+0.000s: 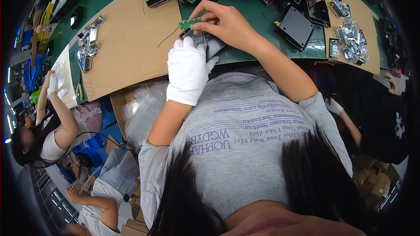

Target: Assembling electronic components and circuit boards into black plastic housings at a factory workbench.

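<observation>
Dark hair (186, 192), green circuit board (188, 24), long axis left-right, right fingers (206, 27) pinching right end, left fingers (187, 43) apparently holding casing (214, 45)

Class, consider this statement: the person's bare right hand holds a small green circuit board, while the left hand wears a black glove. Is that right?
Not quite: the glove on the left hand is white, not black, as the head view shows. The bare right hand does hold a small green circuit board.
</observation>
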Available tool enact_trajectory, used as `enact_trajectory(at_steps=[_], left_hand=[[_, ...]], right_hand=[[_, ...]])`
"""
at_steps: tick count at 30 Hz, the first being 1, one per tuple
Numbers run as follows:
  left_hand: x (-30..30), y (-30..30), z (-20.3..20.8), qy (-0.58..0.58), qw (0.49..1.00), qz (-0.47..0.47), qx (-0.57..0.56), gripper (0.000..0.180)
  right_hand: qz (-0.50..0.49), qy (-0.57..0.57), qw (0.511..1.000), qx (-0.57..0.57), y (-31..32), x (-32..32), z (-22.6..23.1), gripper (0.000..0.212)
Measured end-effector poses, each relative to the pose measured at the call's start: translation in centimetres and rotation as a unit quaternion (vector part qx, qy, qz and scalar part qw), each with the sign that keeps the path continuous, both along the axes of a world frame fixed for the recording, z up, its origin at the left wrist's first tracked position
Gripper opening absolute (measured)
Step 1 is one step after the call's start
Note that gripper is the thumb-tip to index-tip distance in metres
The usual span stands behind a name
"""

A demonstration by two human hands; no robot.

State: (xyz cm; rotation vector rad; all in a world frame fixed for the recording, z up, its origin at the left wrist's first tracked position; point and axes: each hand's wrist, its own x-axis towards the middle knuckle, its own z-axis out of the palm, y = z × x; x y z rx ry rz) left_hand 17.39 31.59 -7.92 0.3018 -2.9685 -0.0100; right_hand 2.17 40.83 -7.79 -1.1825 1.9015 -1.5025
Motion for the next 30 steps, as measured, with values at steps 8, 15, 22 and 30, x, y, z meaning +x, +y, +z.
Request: enact_trajectory(at_steps=[8,15,22,30], left_hand=[[-0.2,0.6,0.2,-0.039,0.998,0.011,-0.038,0.033],[-0.7,0.1,0.5,-0.06,0.998,0.007,-0.011,0.028],[-1.0,0.2,1.1,-0.063,0.998,0.021,0.014,0.028],[1.4,-1.6,-0.6,0.109,0.959,-0.034,0.259,0.02]], right_hand=[[-0.033,-0.095,0.995,-0.012,1.4,0.0,-0.9,0.017],[-0.018,-0.012,0.999,-0.03,1.0,-0.1,-0.7,0.017],[0.002,-0.027,0.999,-0.028,1.0,0.4,-0.4,0.016],[-0.032,-0.139,0.988,-0.055,2.7,0.5,-1.1,0.017]])
